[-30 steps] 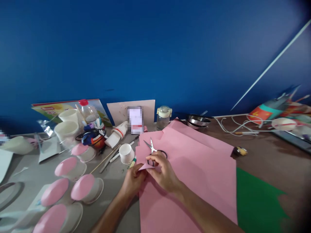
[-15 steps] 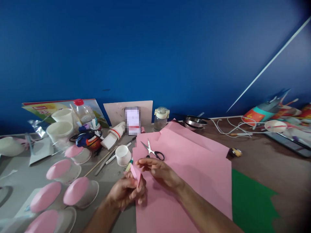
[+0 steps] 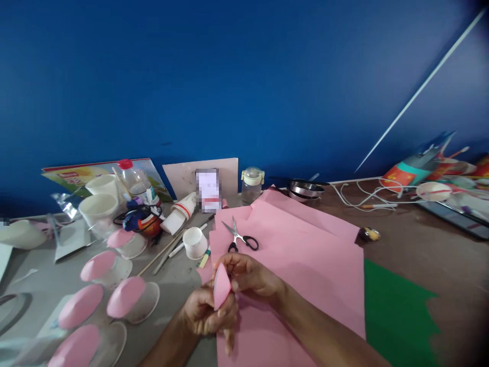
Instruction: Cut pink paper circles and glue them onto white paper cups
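Between my hands, in front of the pink sheets, is a small curved piece of pink paper [image 3: 222, 287], bent into a cone-like shape. My left hand [image 3: 206, 312] grips its lower part between thumb and fingers. From the right, my right hand [image 3: 254, 278] closes its bent fingers around the paper's upper and right edge. Large pink paper sheets [image 3: 298, 285] lie under and beside both hands. Just beyond my right hand rests a pair of black-handled scissors [image 3: 237, 236], blades spread, on the sheets.
At left stand several white paper cups with pink cone tops [image 3: 126, 297]. A small white cup [image 3: 195, 243], sticks and a plastic bottle [image 3: 132, 178] are behind. A phone [image 3: 208, 190] and a lidded jar [image 3: 252, 184] stand by the wall. Green paper [image 3: 397, 316] and white cables [image 3: 362, 199] lie right.
My right fingers have come down onto the pink paper piece, which has turned to show its broad side. Both hands have shifted slightly right and nearer. The view has moved slightly.
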Demonstrator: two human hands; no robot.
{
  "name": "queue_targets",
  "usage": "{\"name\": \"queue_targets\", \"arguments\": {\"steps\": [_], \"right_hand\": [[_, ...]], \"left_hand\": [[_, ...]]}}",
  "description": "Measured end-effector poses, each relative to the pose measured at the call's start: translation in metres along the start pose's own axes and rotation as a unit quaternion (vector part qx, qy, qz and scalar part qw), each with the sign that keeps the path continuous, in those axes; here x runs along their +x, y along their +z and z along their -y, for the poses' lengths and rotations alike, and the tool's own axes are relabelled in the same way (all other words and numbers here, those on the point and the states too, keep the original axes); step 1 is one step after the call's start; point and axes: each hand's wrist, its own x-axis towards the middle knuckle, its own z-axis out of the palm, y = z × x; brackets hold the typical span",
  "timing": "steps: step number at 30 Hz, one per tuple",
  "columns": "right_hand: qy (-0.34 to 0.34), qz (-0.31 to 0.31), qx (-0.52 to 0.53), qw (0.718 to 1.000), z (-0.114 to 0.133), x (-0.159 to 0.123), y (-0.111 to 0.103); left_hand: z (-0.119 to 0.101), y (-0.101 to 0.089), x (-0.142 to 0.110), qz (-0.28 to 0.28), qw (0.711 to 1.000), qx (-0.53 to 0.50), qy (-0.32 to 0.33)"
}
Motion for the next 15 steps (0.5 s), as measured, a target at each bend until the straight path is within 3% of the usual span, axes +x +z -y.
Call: {"name": "queue_targets", "arguments": {"steps": [5, 10, 15], "right_hand": [[-0.006, -0.001, -0.012, 1.0, 0.0023, -0.002, -0.0013], [0.0, 0.018, -0.035, 0.999, -0.0024, -0.0014, -0.0025], [-0.011, -0.034, -0.03, 0.999, 0.0005, -0.0014, 0.0003]], "left_hand": [[-0.001, 0.0009, 0.0005, -0.008, 1.0, 0.003, -0.004], [0.0011, -0.0013, -0.001, -0.051, 0.999, 0.009, -0.001], [0.0007, -0.0086, -0.0056, -0.064, 0.997, 0.035, -0.007]]}}
